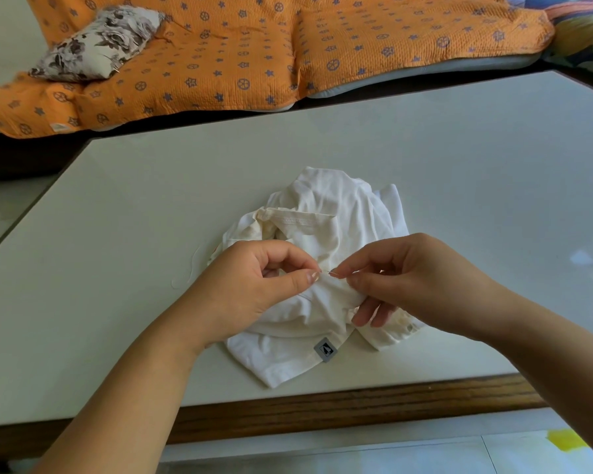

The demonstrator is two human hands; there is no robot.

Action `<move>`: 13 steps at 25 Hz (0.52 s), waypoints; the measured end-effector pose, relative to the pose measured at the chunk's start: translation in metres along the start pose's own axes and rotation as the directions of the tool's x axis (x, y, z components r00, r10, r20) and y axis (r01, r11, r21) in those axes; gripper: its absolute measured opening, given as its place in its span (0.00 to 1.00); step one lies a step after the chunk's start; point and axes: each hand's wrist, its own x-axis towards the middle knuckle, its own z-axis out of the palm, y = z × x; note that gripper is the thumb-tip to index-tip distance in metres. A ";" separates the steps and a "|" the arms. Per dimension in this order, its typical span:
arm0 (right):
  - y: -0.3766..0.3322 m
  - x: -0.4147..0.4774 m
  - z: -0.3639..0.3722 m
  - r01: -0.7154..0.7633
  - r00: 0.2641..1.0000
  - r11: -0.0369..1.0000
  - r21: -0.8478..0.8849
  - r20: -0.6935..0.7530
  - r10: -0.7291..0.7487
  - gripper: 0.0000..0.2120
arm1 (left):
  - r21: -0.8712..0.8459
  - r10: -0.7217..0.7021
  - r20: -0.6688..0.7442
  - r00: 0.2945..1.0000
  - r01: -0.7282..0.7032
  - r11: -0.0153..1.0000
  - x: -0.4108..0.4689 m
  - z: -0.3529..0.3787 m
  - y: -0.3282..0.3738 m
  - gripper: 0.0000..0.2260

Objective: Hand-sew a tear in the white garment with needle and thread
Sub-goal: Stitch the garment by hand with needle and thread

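A crumpled white garment (326, 213) with a small grey label (325, 349) lies on the pale table (151, 200). Just above it my right hand (411, 278) pinches a thin needle (332, 273) between thumb and forefinger, its tip pointing left. My left hand (254, 282) has thumb and forefinger pinched together right at the needle's tip; what they hold is too fine to make out, likely the thread end. A loose white thread (193, 265) curls on the table left of the garment.
The table has a wooden front edge (356, 408). Behind it stands a sofa under an orange patterned cover (254, 56), with a floral cushion (100, 39) at the left. Tiled floor (391, 453) shows below.
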 end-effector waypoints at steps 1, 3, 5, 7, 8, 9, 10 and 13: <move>-0.001 -0.001 -0.001 -0.007 1.000 1.000 -0.010 0.001 0.007 0.10 | -0.007 0.000 -0.003 1.000 0.000 1.000 0.000 0.000 0.001 0.08; -0.001 -0.002 -0.001 -0.018 1.000 1.000 -0.020 0.006 0.018 0.11 | -0.008 -0.004 -0.004 1.000 0.004 1.000 -0.001 0.000 0.002 0.09; 0.000 -0.002 -0.002 -0.021 1.000 1.000 -0.023 0.013 0.022 0.11 | -0.022 -0.012 -0.002 1.000 0.012 1.000 -0.001 0.000 0.003 0.08; 0.001 -0.001 -0.003 -0.023 1.000 1.000 -0.003 0.018 0.023 0.11 | -0.049 -0.020 -0.002 1.000 0.020 0.999 -0.001 0.000 0.004 0.08; 0.002 -0.001 -0.003 -0.023 1.000 1.000 0.011 0.019 0.023 0.11 | -0.060 -0.023 -0.003 1.000 0.023 0.998 -0.002 0.000 0.004 0.08; 0.003 0.000 -0.003 -0.024 1.000 0.999 0.028 0.021 0.023 0.10 | -0.066 -0.026 -0.003 1.000 0.026 0.997 -0.002 0.000 0.004 0.08; 0.003 0.000 -0.003 -0.025 0.999 0.999 0.045 0.023 0.024 0.10 | -0.072 -0.028 -0.002 1.000 0.028 0.997 -0.002 0.000 0.004 0.08; 0.004 0.001 -0.003 -0.034 0.999 0.997 0.071 0.035 0.031 0.08 | -0.088 -0.036 0.002 0.999 0.036 0.995 -0.002 0.001 0.004 0.07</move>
